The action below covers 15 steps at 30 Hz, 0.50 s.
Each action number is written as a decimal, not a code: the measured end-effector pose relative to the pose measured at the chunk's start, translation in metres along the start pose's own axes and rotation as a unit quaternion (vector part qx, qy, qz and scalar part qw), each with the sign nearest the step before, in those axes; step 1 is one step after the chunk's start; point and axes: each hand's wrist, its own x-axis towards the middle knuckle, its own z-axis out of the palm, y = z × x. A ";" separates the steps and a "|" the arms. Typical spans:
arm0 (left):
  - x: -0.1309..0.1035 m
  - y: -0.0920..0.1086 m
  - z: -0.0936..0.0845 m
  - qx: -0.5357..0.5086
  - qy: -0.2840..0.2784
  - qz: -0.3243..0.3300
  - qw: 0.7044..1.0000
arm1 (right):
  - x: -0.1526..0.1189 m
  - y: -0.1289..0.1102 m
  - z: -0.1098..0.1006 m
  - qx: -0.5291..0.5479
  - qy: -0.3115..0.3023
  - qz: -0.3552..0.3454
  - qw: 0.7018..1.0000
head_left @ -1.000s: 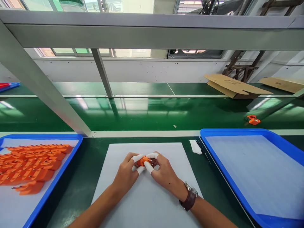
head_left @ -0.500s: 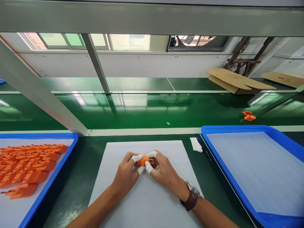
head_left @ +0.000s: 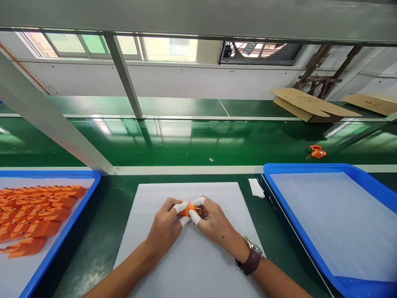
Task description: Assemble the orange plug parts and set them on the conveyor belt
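A small orange part [head_left: 185, 211] with metal prongs pointing right is held between both hands above a white sheet [head_left: 186, 265]. My left hand [head_left: 169, 219] pinches its left side, with white covers on the thumb and a finger. My right hand [head_left: 212, 217], also with white finger covers and a watch at the wrist, grips the part near its prongs. The fingertips of both hands nearly meet and partly hide the part.
At left, a blue tray [head_left: 89, 194] bears several rows of orange parts [head_left: 40, 229]. A lined blue tray [head_left: 297, 227] lies at right, beside a white scrap [head_left: 256, 188]. Orange pieces [head_left: 318, 152] sit on the green surface behind. A metal post [head_left: 62, 124] slants at left.
The view has shifted slightly, and the orange pieces on the green surface behind appear farther left. Both hands keep nearly the same grip on the orange part.
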 end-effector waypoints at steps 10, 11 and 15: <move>0.009 -0.001 -0.009 -0.158 -0.038 -0.171 0.972 | 0.013 0.008 -0.011 0.241 -0.052 0.104 0.964; 0.011 -0.002 -0.012 -0.205 -0.053 -0.214 0.954 | 0.014 0.009 -0.013 0.277 -0.042 0.103 0.955; 0.020 -0.005 -0.025 -0.295 -0.092 -0.292 0.905 | 0.018 0.015 -0.017 0.335 -0.005 0.102 0.937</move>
